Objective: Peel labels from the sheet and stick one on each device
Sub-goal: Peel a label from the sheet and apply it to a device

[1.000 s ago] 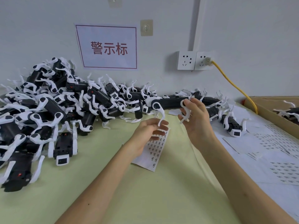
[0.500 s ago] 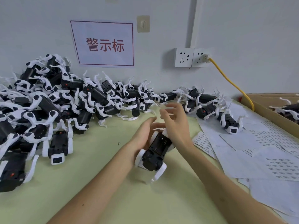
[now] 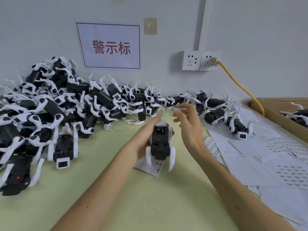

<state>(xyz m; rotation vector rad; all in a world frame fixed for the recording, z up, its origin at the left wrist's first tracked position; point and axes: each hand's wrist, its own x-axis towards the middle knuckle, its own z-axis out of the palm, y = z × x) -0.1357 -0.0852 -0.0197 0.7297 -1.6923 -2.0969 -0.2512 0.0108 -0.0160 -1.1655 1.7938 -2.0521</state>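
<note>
L hand (image 3: pixel 143 139) gripped blk/white device (image 3: pixel 160 142) w/ curled fingers, above label sheet (image 3: pixel 150 166) on green table (image 3: pixel 116 197); R hand (image 3: pixel 190 129) hovered beside it, fingers spread, apart from device.

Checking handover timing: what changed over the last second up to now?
The device came from the back row toward the person, now over the label sheet. The left hand left the sheet and grips the device; the right hand let go, fingers spread beside it. The pile of devices and the loose sheets stayed put.
</note>
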